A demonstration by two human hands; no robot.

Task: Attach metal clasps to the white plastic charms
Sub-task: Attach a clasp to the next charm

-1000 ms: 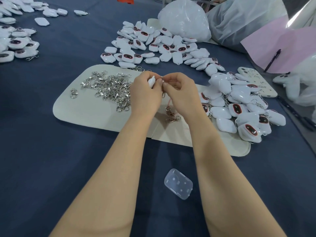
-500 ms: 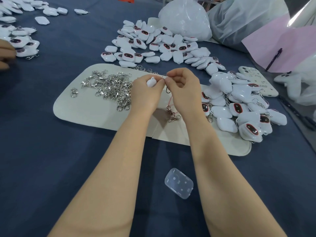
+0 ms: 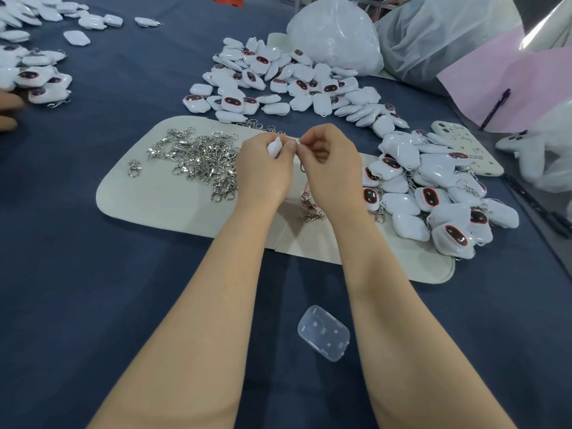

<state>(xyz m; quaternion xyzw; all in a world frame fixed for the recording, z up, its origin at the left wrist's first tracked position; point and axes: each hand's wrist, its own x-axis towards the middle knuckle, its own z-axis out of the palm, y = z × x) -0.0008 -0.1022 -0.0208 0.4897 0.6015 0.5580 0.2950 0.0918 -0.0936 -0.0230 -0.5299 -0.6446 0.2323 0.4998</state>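
Note:
My left hand [image 3: 263,171] grips a white plastic charm [image 3: 274,147] above the cream mat [image 3: 161,205]. My right hand [image 3: 332,168] pinches a metal clasp [image 3: 301,165] at the charm's edge, the clasp hanging below my fingertips. The two hands touch at the fingertips. A heap of loose silver clasps [image 3: 201,159] lies on the mat left of my hands. Two more clasps [image 3: 309,209] lie under my right wrist. Bare charms [image 3: 288,78] are piled behind the mat. Charms with clasps [image 3: 433,193] are piled at the right.
A clear plastic case [image 3: 323,332] lies on the blue cloth between my forearms. White plastic bags [image 3: 337,32] stand at the back. A phone case [image 3: 467,147], pink paper with a pen [image 3: 495,106] are at the right. Another person's hand [image 3: 7,109] and more charms [image 3: 34,78] are at far left.
My right hand has shifted a little and the clasp now hangs lower between the hands. Another person's hand has come in at the left edge.

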